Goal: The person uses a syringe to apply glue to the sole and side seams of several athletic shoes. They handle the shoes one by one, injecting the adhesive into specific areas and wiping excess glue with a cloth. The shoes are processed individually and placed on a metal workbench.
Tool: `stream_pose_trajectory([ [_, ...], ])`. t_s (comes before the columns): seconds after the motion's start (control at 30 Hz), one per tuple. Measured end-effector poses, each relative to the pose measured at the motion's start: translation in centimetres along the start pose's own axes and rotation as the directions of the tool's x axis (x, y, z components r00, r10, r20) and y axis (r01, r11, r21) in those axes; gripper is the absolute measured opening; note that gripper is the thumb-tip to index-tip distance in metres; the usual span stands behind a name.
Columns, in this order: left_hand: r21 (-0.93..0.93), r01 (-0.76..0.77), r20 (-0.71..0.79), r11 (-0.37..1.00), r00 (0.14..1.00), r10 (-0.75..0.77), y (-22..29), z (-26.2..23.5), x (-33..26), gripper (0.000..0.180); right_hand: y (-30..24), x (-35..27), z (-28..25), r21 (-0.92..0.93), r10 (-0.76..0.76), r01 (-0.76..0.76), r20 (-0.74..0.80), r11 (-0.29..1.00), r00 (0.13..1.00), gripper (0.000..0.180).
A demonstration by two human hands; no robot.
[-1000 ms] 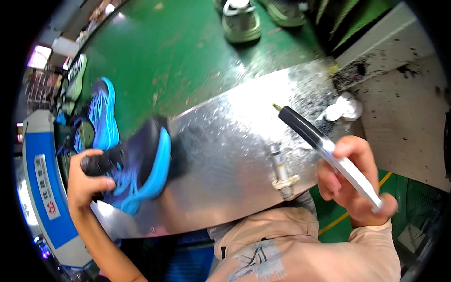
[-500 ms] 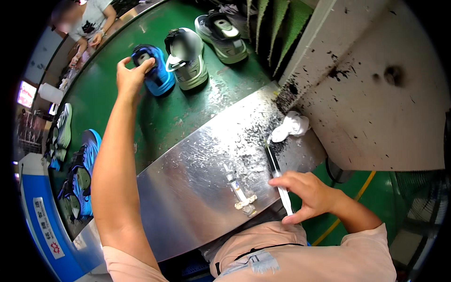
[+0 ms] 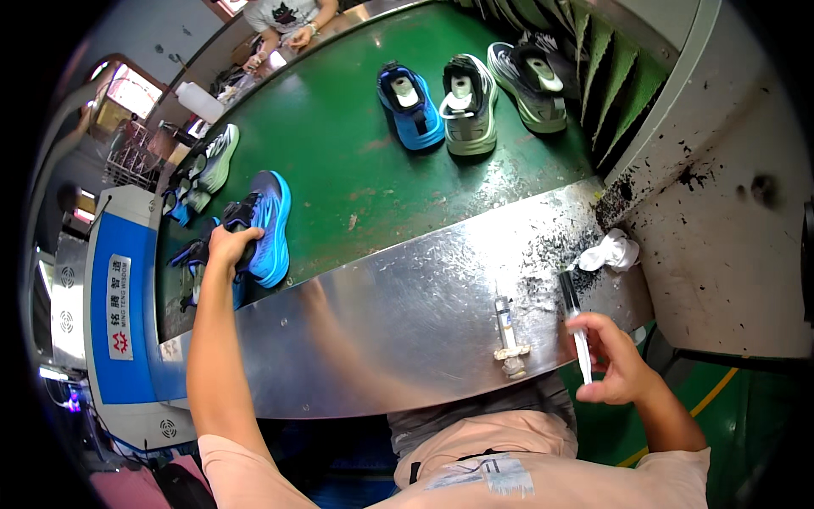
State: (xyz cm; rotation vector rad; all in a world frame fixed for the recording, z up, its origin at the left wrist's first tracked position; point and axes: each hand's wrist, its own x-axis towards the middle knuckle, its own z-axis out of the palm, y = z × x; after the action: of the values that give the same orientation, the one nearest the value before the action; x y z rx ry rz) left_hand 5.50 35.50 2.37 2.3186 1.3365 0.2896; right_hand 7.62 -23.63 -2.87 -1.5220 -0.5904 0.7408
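Note:
My left hand [image 3: 227, 248] is closed on a blue sneaker [image 3: 275, 227] with a dark upper, its thumb over the shoe's opening. The shoe is at the left of the green belt, tilted on its side. My right hand [image 3: 617, 360] grips a slim syringe [image 3: 582, 346] by its white lower part, with the dark end pointing up and away over the metal ledge. On the ledge beside it lies a second syringe [image 3: 506, 322], with pale residue around its lower end. A crumpled white cloth [image 3: 612, 251] rests past the held syringe's tip.
At the far side of the green belt [image 3: 339, 161] stand a blue sneaker [image 3: 417, 123] and two pale green ones [image 3: 471, 119]. More shoes [image 3: 222, 157] sit at far left. Black smears mark the metal ledge [image 3: 373, 331] and machine wall [image 3: 721, 229]. A person [image 3: 292, 25] works across the belt.
My left hand has left the far blue sneaker and come back to the near-left one, now holding it. The view has swung left. My right hand keeps the syringe over the ledge.

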Motion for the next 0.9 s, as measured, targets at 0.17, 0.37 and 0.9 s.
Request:
stream_pose_trajectory([
  [0.17, -0.151, -0.280, 0.379, 0.948, 0.869, 0.317, -0.1, -5.0, -6.4, 0.043, -1.4, -0.5, 0.4, -0.091, 0.056, -0.055, 0.007, 0.994, 0.998, 0.082],
  [0.37, -0.205, -0.474, 0.304, 0.856, 0.801, 0.516, -2.9, -5.5, -18.4, 0.064, -2.5, -0.7, 1.0, -0.008, -0.071, 0.071, -0.084, 0.997, 0.994, 0.083],
  [0.9, 0.315, -0.719, -0.124, 0.619, 0.615, 0.778, -9.4, -2.5, -33.8, 0.052, -4.4, 0.4, 3.8, -0.131, 0.081, -0.106, -0.190, 0.986, 0.978, 0.097],
])
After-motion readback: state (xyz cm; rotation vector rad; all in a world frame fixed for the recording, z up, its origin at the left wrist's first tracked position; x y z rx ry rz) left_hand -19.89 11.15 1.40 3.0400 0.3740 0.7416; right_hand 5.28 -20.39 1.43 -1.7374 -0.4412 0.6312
